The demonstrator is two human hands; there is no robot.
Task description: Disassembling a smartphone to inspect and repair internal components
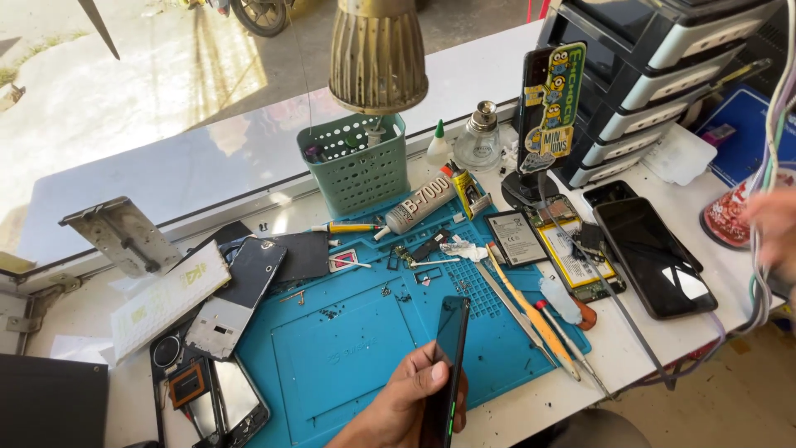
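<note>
Black phone (448, 365), slim and glossy, held on edge over the blue mat (348, 348) near the table's front. Left hand (406, 402) fingers wrapped around it. Right hand (775, 228) blurred beside cables (759, 274); grip cannot be told.

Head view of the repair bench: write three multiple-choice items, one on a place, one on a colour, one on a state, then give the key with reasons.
1. Where does the green basket stand?
A. at the blue mat's far edge
B. on the black drawer unit
C. on the floor

2. What colour is the work mat?
A. red
B. blue
C. yellow

3. How is the dark phone held?
A. flat on the mat, untouched
B. edge-on in the left hand
C. leaning on the lamp

Key:
1 A, the basket sits behind the mat, under the lamp.
2 B, the mat is plainly blue.
3 B, the fingers wrap the phone, which is raised on edge.
</note>
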